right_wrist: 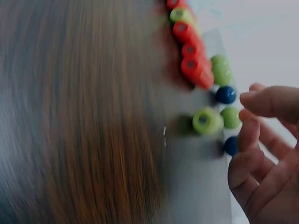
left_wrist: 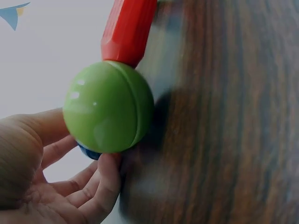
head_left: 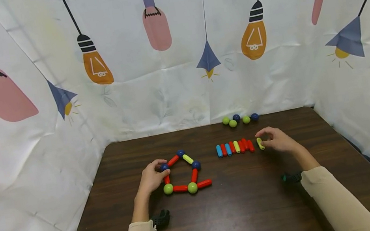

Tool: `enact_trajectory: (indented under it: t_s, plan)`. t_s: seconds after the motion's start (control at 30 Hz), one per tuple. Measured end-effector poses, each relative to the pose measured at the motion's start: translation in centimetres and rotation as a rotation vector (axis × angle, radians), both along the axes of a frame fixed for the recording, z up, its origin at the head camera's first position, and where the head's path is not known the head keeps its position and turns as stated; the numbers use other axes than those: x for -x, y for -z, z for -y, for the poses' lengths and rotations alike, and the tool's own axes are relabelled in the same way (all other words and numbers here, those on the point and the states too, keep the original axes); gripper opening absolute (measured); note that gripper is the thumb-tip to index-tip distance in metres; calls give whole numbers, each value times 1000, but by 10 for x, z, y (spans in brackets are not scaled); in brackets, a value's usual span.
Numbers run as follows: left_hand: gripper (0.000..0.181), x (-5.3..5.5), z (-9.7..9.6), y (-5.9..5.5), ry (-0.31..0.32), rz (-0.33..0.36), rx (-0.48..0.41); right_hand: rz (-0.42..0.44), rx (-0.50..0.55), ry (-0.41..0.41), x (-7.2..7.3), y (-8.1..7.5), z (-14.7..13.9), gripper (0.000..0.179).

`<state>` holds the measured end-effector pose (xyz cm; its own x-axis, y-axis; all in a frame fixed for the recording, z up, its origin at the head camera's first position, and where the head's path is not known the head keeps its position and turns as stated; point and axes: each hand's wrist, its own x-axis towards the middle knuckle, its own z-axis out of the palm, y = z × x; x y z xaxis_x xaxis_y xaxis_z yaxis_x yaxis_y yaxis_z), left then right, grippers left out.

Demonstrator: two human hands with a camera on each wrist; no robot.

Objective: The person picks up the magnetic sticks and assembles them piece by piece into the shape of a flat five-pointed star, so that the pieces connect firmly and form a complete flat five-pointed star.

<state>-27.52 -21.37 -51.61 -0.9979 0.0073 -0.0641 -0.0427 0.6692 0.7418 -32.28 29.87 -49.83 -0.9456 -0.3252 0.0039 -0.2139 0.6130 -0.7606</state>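
Observation:
On the table lies a closed five-sided ring of magnetic balls and rods, with an extra red rod point(head_left: 204, 183) sticking out from the green ball point(head_left: 192, 187) at its lower right corner. My left hand point(head_left: 150, 179) pinches the dark blue ball point(head_left: 165, 167) at the ring's left corner between thumb and fingers. In the left wrist view, a nearer green ball point(left_wrist: 108, 107) largely hides that blue ball. Close to a lone yellow-green rod point(head_left: 260, 143) hovers my right hand point(head_left: 278, 142); the right wrist view shows a gap between its relaxed, bent fingers and this rod point(right_wrist: 208, 121).
A row of red, blue and yellow-green rods point(head_left: 232, 148) lies left of the lone rod. Several green and blue balls point(head_left: 246, 120) sit along the table's back edge. A white printed cloth point(head_left: 181, 92) hangs behind the brown table point(head_left: 229, 220).

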Motion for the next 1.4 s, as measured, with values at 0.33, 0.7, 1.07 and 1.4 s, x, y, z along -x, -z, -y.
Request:
enact_trajectory:
  t_s: [0.33, 0.7, 1.07, 1.4]
  plan:
    - [50, -3, 10, -1, 120, 85, -64, -44, -93, -131, 14, 11, -10, 23]
    - [51, -2, 9, -1, 97, 99, -87, -65, -113, -154, 4, 19, -27, 16]
    - [50, -1, 9, -1, 90, 99, -95, 41, -121, -191, -5, 12, -27, 18]
    - [49, -1, 9, 0, 84, 99, -87, 33, -17, -229, -17, 12, -18, 23]
